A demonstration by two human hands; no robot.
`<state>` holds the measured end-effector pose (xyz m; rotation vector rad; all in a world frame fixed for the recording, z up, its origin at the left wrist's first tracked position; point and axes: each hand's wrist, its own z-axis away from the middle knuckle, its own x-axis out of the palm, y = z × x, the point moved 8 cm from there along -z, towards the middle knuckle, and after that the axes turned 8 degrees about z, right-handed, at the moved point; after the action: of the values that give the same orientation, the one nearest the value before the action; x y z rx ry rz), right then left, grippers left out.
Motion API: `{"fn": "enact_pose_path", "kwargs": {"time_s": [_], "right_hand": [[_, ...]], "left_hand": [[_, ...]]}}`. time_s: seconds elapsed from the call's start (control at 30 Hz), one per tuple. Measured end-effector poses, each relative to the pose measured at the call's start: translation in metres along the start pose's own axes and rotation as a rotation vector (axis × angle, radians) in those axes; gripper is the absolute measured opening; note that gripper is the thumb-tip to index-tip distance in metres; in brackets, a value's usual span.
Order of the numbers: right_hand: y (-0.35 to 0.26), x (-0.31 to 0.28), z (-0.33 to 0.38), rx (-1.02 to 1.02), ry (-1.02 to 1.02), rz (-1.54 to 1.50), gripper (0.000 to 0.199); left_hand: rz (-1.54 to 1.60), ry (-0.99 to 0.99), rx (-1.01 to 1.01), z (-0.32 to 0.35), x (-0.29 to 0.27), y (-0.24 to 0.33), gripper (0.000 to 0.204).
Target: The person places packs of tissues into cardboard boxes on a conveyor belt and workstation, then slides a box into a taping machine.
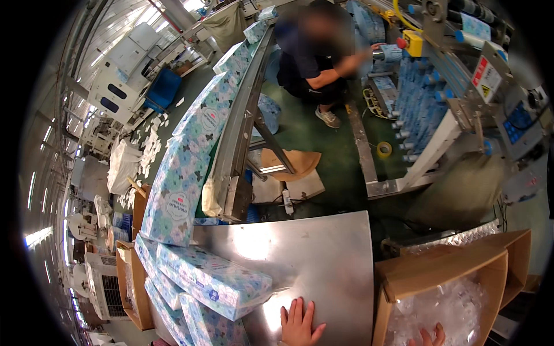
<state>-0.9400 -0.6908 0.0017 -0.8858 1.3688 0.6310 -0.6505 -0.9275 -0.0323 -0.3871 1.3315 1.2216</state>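
The tissue pack (214, 284) nearest the left hand (299, 324) is a long flat block in pale blue wrap with flowers, lying slantwise on the steel table (323, 254), at ten o'clock from that hand and just beside it. The left hand rests flat, fingers together, clamping nothing. The right hand (428, 337) dips into the plastic-lined cardboard box (450, 277) at three o'clock; only fingertips show, so I cannot tell its grip. Bare steel runs toward twelve o'clock up to the table's far edge.

bright overhead daylight, white glare on the steel table (323, 254) just beyond the left hand (299, 324) fingers; heavy fisheye bending and dark vignette at the rim.
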Motion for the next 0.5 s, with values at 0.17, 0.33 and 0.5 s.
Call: {"fn": "enact_pose_path", "kwargs": {"time_s": [0.17,0.33,0.5], "right_hand": [[0.008,0.007,0.005,0.078,-0.023,-0.017,0.047],[0.016,0.015,0.011,0.13,-0.064,0.005,0.049],[0.016,0.004,0.006,0.086,0.026,-0.12,0.043]], "left_hand": [[0.062,-0.042,-0.059,0.003,0.013,-0.012,0.083],[0.059,0.013,-0.024,0.004,0.01,-0.011,0.082],[0.104,0.078,0.028,0.003,0.006,-0.008,0.082]]}}
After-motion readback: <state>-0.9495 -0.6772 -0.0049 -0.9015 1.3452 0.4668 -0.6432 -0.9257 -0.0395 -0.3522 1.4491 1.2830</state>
